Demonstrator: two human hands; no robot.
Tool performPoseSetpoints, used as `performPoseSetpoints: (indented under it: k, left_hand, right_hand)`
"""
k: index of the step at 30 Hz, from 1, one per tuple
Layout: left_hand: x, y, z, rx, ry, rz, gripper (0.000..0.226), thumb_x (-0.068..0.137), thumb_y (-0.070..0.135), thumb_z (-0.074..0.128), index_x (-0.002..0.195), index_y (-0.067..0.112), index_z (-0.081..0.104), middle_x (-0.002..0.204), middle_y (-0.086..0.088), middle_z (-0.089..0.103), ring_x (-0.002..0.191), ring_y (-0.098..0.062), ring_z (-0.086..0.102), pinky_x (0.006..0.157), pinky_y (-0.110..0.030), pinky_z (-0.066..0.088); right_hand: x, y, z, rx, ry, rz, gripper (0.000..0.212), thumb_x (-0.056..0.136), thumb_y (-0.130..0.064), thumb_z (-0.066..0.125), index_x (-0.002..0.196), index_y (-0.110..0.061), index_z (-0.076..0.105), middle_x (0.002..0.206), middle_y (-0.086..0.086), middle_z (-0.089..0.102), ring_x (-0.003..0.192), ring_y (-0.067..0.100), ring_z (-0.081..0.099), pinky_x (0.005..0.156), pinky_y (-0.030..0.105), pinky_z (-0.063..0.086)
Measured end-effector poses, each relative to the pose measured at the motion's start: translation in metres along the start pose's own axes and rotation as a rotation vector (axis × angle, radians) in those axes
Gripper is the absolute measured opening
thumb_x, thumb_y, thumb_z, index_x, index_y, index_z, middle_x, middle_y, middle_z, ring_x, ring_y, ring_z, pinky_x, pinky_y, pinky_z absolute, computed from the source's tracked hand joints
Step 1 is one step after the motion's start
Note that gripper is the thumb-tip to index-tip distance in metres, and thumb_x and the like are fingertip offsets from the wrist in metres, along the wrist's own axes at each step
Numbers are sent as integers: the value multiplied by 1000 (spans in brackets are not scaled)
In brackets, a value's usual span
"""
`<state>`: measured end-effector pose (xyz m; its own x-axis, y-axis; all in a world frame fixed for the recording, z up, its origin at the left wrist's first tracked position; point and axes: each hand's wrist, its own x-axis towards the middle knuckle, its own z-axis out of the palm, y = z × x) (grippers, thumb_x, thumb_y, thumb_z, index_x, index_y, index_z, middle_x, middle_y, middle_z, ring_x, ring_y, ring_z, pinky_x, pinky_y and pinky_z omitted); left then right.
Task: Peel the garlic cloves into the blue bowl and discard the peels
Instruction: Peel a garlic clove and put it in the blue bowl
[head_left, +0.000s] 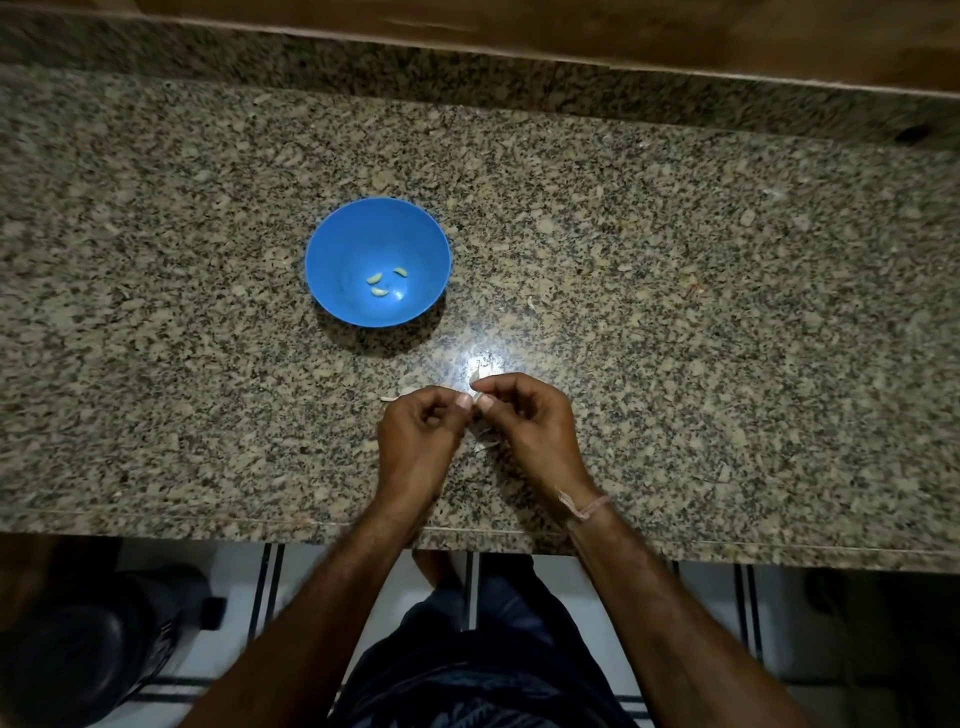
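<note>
- The step in hand looks like the peeling itself. Both hands meet over the near middle of the surface (675, 312), with one garlic clove (475, 399) pinched between them.
- The left hand (415, 434) has its fingers curled, and its thumb and forefinger tips clamp the clove from the 9 o'clock side.
- The right hand (532, 421), with a thread band (587, 506) at the wrist, pinches the same clove from the 3 o'clock side. A pale flap of skin seems to stand up at the clove's 12 o'clock, though glare on the stone makes that hard to tell.
- The blue bowl (332, 249) stands upright on the surface at about 11 o'clock from the hands and well apart from them. Three peeled cloves (381, 292) lie at its bottom, so the task appears partly done.
- Peel scraps (485, 442) lie on the surface at 6 o'clock of the held clove, between the two hands. Another sliver lies just at 10 o'clock of the left hand, and one at about 4 o'clock of the bowl.
- No other unpeeled cloves can be made out.
- The next move probably calls for stripping off the remaining skin with a fingernail and then carrying the bare clove toward 11 o'clock to drop it in the bowl. The scattered peels remain to be gathered and thrown away.
</note>
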<state>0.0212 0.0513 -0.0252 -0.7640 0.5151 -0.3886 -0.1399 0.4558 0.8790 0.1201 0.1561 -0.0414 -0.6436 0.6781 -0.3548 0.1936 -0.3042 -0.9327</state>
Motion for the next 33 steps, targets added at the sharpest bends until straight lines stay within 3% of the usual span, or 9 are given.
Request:
performPoseSetpoints:
  k: [4, 11, 17, 21, 27, 33]
  left_hand:
    - [-5, 6, 0, 11, 36, 69, 4, 93, 16, 75, 93, 17, 79, 79, 7, 77, 75, -3, 72, 66, -14, 53]
    - [-10, 14, -5, 206, 28, 268, 6, 94, 19, 74, 94, 18, 79, 80, 16, 73, 77, 4, 69, 64, -5, 46]
    - [-4, 10, -5, 346, 7, 299, 8, 95, 23, 69, 92, 19, 76, 80, 9, 70, 73, -5, 65, 63, -24, 51]
    - [-3, 11, -5, 232, -59, 195, 9, 96, 24, 70, 92, 26, 78, 81, 14, 75, 78, 1, 70, 67, -15, 52]
    - [0, 10, -10, 38, -181, 63, 11, 95, 22, 73, 90, 18, 82, 82, 0, 79, 83, -20, 77, 84, -48, 62]
    - [0, 11, -11, 48, -187, 72, 9, 93, 17, 74, 91, 16, 82, 81, 2, 79, 82, -17, 76, 81, -39, 63]
  right_hand:
    - [-1, 0, 0, 46, 15, 28, 15, 96, -7, 73, 111, -8, 77, 104, 17, 78, 100, 44, 73, 88, 64, 59]
    - [-3, 0, -3, 43, -17, 32, 24, 97, -4, 71, 120, -5, 75, 112, 13, 78, 107, 31, 76, 94, 57, 60]
    - [-5, 0, -6, -15, -18, -48, 25, 93, -3, 75, 118, -4, 76, 114, 12, 76, 107, 29, 75, 87, 56, 63]
    - [-5, 7, -8, -77, -22, -105, 27, 93, -6, 77, 119, -10, 78, 113, 9, 73, 110, 28, 72, 92, 57, 60]
    - [-7, 7, -10, -154, -43, -162, 28, 92, -3, 77, 119, -10, 78, 107, 6, 70, 105, 24, 71, 91, 52, 61]
    - [-8, 7, -11, -168, -61, -164, 32, 92, 0, 75, 121, -13, 77, 106, 5, 69, 104, 23, 71, 88, 50, 63]
